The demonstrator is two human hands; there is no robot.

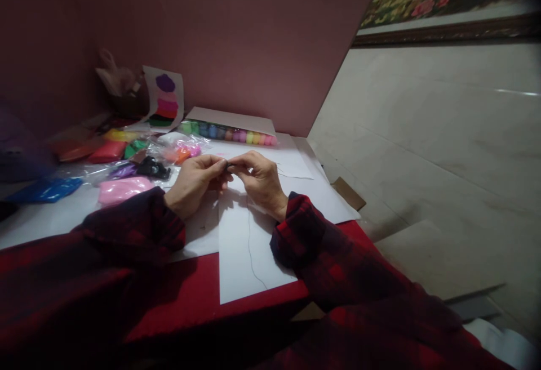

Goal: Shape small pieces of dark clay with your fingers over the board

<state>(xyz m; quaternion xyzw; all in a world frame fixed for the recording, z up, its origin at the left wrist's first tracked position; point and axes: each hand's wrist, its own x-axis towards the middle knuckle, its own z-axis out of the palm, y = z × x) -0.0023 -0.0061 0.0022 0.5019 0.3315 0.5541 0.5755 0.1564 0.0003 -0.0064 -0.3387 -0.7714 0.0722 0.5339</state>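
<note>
Above the white paper (236,257), my left hand (198,178) and my right hand (260,178) meet at the fingertips. Between them they pinch a small dark piece (229,165) that looks like black modelling clay; the fingers cover most of it. Both hands are closed on it. A thin dark line (250,246) runs down the sheet below my right hand; I cannot tell whether it is drawn or a thread. Just left of my left hand lies a packet of black clay (153,167) beside a pink packet (125,190).
Colourful packets, among them red (107,151) and blue (46,188) ones, spread over the table's left side. A long pack of coloured clay balls (232,134) lies at the back. A card with coloured shapes (177,85) leans near the wall. Red cloth (181,297) covers the table edge.
</note>
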